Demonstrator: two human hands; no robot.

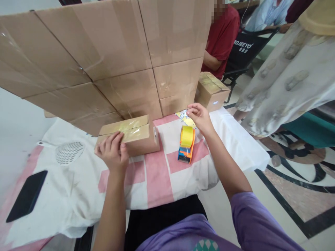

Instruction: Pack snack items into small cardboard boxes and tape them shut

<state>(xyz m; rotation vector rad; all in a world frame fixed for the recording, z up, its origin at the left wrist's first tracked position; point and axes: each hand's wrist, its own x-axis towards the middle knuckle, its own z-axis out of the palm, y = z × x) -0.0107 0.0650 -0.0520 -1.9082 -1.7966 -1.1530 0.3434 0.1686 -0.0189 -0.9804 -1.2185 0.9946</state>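
Observation:
A small cardboard box (131,136) with yellowish tape along its top seam lies on the cloth-covered table. My left hand (112,150) holds it at the near left, its bent fingers over the top edge and the thumb against the near side. To the right, an orange and blue tape dispenser (186,144) carries a yellow tape roll. Just beyond the dispenser, my right hand (200,118) is raised with thumb and fingertips drawn together in a pinch. Whatever may be between them is too small to make out.
Stacked cardboard boxes (123,45) form a wall along the back. Another taped box (213,91) stands at the back right. At left lie a dark phone (27,195) and a perforated white object (69,152). A person in red (226,38) sits behind the stack, beside a black chair (242,50).

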